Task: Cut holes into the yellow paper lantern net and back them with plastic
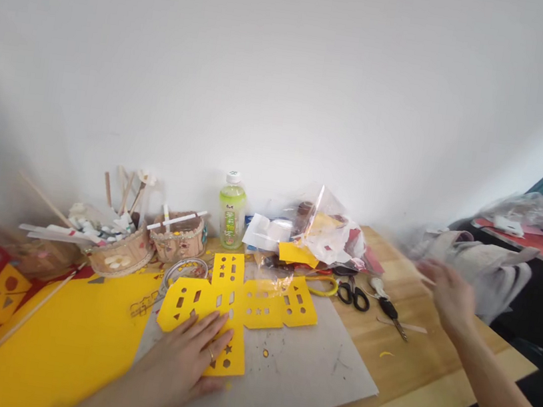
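Observation:
A cross-shaped yellow paper cutout (263, 313) lies flat, with small stars, circles, triangles and bars cut through its panels. My left hand (193, 347) rests on its lower left part, fingers stretched out and a ring on one of them. Under the paper is a grey board (318, 372). My right hand (448, 296) is raised over the right side of the table, apart from the cutout. Motion smears its fingers, so whether they hold something cannot be made out. A craft knife (388, 307) and black-handled scissors (354, 296) lie to its left.
A green drink bottle (231, 215) stands by the wall, beside bark-sided baskets (177, 244) of pens and sticks. Clear plastic wrapping (326, 228) is heaped at the back. A roll of tape (186, 271) touches the cutout's edge. Yellow sheets (66, 330) spread at left.

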`<state>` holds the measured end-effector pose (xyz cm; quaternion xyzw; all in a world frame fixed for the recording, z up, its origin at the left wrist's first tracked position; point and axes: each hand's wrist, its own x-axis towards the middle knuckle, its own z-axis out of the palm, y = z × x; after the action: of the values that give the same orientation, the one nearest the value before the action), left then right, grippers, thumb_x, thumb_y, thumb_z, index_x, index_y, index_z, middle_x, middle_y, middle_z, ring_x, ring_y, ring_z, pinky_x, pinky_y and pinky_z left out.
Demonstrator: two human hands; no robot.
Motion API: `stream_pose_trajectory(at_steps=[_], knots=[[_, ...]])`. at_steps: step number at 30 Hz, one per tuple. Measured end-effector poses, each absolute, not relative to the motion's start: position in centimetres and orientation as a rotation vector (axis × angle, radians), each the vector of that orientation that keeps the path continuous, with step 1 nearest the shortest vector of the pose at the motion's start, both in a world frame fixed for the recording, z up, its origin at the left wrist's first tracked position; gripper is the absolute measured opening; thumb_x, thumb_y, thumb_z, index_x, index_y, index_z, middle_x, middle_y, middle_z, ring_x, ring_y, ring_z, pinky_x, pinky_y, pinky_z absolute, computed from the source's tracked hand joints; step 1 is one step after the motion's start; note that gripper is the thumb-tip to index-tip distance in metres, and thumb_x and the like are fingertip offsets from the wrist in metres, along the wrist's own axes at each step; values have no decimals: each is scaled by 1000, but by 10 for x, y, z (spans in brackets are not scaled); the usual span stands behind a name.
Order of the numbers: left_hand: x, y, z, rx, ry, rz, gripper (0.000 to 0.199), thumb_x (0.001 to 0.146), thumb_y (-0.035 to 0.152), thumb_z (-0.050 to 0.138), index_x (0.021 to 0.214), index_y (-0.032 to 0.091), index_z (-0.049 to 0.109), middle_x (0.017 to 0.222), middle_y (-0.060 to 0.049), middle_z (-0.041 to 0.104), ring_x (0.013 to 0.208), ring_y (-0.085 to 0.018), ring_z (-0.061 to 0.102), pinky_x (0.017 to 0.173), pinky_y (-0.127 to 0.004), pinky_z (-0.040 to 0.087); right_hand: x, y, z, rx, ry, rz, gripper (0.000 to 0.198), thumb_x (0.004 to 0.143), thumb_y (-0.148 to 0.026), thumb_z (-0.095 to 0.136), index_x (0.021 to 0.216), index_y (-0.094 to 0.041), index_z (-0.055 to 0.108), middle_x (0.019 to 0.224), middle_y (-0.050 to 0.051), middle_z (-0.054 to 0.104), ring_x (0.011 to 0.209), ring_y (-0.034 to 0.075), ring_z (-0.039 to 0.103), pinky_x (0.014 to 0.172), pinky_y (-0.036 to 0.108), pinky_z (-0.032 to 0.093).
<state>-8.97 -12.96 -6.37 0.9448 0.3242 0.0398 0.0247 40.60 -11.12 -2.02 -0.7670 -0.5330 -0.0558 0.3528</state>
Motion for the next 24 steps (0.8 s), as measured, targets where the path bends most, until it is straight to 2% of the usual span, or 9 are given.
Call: stream_pose_trajectory(at_steps=[4, 6, 8, 11, 13, 15, 17, 20, 24], knots=[[-93, -140, -29, 2606, 972, 78, 70, 79, 67, 41, 129, 20, 49, 135, -13, 45, 124, -34, 42, 99, -48, 37, 355, -134, 18, -1593, -1128, -344, 49, 93, -42, 8, 138, -27, 18, 139, 9, 41, 122, 30, 47, 88, 51, 49], [-93, -143, -11, 2352, 947, 219, 62, 83, 64, 36, 126, 23, 53, 131, -10, 51, 122, -32, 45, 103, -49, 32, 315, -149, 38, -1303, -1159, -415, 40, 94, -36, 23, 131, -32, 38, 130, 3, 51, 116, 29, 52, 92, 52, 47], [-93, -145, 3, 1974, 912, 465, 61, 85, 65, 27, 127, 27, 51, 132, -8, 51, 122, -29, 45, 102, -47, 33, 273, -163, 51, -1146, -1451, -489, 40, 93, -20, 32, 130, -31, 44, 125, 2, 56, 109, 27, 57, 91, 51, 48], [-93, -145, 20, 1360, 713, 732, 83, 75, 78, 15, 134, 26, 42, 136, -11, 46, 120, -33, 46, 85, -44, 48, 222, -171, 54, -933, -2097, -502, 47, 90, -7, 34, 125, -33, 50, 117, -3, 63, 104, 16, 61, 91, 33, 52], [-95, -144, 30, 1076, 635, 799, 89, 72, 81, 21, 137, 22, 34, 144, -14, 33, 121, -37, 43, 73, -39, 53, 199, -169, 46, -729, -2417, -493, 42, 92, -8, 30, 125, -23, 51, 122, 1, 60, 113, 16, 56, 91, 30, 52], [-100, -142, 36, 919, 659, 826, 79, 80, 70, 34, 138, 18, 29, 145, -16, 29, 121, -35, 44, 67, -34, 55, 184, -166, 34, -575, -2634, -545, 40, 94, -12, 26, 123, -14, 53, 126, 7, 57, 119, 19, 51, 91, 34, 52], [-108, -138, 34, 805, 740, 788, 70, 85, 58, 40, 138, 14, 26, 140, -20, 36, 114, -32, 51, 61, -29, 55, 176, -164, 22, -479, -2728, -577, 40, 95, -13, 25, 123, -11, 53, 127, 9, 56, 119, 22, 50, 90, 36, 52], [-120, -132, 20, 655, 840, 680, 71, 84, 61, 38, 132, 8, 34, 127, -23, 50, 100, -30, 61, 54, -27, 53, 171, -168, 10, -307, -2755, -567, 39, 94, -13, 27, 120, -10, 56, 124, 11, 57, 116, 23, 53, 88, 35, 53], [-120, -133, 3, 697, 947, 758, 50, 83, 45, 51, 120, 12, 49, 128, -16, 52, 86, -20, 66, 59, -22, 51, 170, -177, 4, -168, -2811, -590, 38, 93, -14, 29, 112, -8, 62, 119, 13, 60, 111, 24, 56, 86, 34, 54]])
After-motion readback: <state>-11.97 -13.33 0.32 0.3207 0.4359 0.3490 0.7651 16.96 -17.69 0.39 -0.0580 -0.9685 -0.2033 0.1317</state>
